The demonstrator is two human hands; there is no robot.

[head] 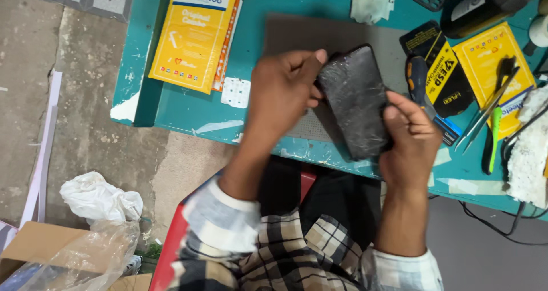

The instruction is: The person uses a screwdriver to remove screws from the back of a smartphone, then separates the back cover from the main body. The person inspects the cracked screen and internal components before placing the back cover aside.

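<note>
We see both hands closed on one dark phone (357, 100) a little right of the frame's centre, held tilted above the near edge of a teal table (171, 105). The phone is a flat black slab with rounded corners, and its glossy face is webbed with pale cracks and scuffs. Our left hand (282, 91) grips its upper left side, thumb stretched along the top edge and fingers curled behind the slab. Our right hand (408, 137) clasps the lower right corner, fingers folded tight over the edge.

Under the phone lies a grey work mat (297, 34), matte and rectangular, with a finely dotted weave showing near its lower edge. The table's painted top is chipped and streaked with white, with bits of pale tape stuck along its rim.

At the upper left of the table sits a long yellow packet (197, 31), smooth and printed, with a small white square of plastic (236, 92) just below it. To the right of the phone lie a black and yellow packet (442, 68), a blue-handled screwdriver (416, 77), a second yellow packet (494, 57), thin metal tweezers (485, 117) and a lumpy white rag (528, 148) at the frame's right edge.

At lower left, on the rough concrete floor, crumpled white plastic (100, 197) rests above a cardboard box (34, 245). Checked sleeves with pale cuffs fill the bottom centre.
</note>
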